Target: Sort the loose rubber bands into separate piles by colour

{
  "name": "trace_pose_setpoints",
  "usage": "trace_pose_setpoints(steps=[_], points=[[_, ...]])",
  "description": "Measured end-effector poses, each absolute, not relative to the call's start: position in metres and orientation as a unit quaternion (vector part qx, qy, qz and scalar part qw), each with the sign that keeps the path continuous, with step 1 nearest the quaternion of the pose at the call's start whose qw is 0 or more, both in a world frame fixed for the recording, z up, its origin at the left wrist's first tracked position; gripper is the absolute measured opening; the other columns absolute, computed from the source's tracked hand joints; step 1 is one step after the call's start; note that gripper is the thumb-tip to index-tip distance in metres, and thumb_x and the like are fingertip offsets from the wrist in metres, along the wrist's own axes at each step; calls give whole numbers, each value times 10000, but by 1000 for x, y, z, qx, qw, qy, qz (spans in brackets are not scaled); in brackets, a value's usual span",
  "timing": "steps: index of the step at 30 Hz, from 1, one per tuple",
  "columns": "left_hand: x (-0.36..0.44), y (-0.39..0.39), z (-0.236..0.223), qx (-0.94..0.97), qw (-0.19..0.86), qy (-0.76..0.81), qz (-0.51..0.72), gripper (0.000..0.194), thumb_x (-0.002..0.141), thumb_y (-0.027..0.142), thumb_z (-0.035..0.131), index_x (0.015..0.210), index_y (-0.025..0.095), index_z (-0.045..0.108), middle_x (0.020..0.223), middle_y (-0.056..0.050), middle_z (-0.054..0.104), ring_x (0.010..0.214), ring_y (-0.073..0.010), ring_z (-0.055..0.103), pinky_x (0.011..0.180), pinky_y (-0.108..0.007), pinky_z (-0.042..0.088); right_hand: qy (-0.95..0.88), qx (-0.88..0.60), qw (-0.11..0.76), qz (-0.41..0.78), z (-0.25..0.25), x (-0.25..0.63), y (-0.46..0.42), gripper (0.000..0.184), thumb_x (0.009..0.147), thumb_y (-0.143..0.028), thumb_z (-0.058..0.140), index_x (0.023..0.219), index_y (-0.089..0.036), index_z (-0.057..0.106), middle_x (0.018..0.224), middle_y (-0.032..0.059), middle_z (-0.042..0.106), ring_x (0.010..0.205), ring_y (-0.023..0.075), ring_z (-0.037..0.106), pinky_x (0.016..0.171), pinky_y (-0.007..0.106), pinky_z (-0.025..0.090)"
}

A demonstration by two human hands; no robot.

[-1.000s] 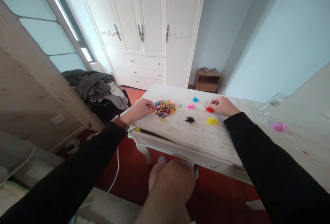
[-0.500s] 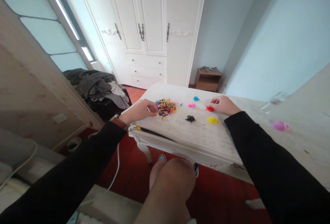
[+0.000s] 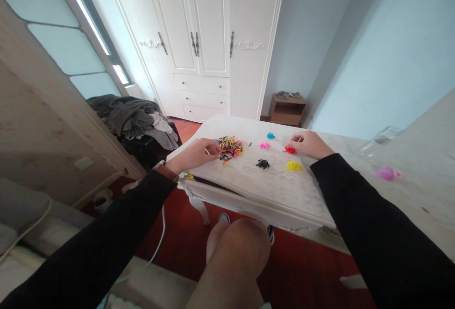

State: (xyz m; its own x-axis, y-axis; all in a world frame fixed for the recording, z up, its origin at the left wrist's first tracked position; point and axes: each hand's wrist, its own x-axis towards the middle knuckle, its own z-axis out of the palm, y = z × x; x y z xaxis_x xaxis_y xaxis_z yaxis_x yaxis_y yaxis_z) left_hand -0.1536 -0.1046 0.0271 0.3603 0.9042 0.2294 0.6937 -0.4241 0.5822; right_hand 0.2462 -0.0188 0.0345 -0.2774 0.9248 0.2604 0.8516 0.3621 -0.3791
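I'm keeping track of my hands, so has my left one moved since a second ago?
Yes, slightly: judged against the white wardrobe, the left hand has shifted to the right, at the left edge of the multicoloured heap.

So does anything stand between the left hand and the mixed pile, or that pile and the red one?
Nothing visible separates the left hand from the mixed pile; the hand is at its edge. Between that pile and the red pile, the pink pile lies roughly in line.

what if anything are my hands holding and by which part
Can't tell: the left hand is at the mixed pile, the right hand at the red pile.
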Motion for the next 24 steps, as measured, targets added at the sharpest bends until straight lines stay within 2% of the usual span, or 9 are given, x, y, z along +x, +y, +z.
trace_pose_setpoints(steps=[9,13,18,24], points=[[-138,-108,20,809,176,494,265,105,756,242,655,836,193,699,794,-21,732,705,-165,641,665,-267,491,-801,-555,214,64,33,247,-17,178,749,-271,591,682,-178,728,709,61,718,673,189,620,647,307,431],[-138,-108,16,814,140,503,253,158,813,239,619,959,214,673,729,12,688,662,-161,623,630,-263,446,-801,-553,219,72,34,246,-18,181,745,-283,589,676,-181,722,693,60,714,663,191,619,644,312,428],[-140,-106,8,810,124,505,272,226,852,238,609,1078,226,599,744,25,658,661,-161,613,630,-269,423,-798,-556,218,82,36,244,-20,185,740,-297,589,666,-184,716,706,62,719,668,195,621,648,319,436],[-139,-109,15,797,115,518,287,206,862,234,586,1067,224,577,802,4,663,712,-171,620,686,-295,469,-797,-558,215,81,37,242,-21,182,743,-290,590,670,-185,720,708,56,719,670,189,622,640,311,433]])
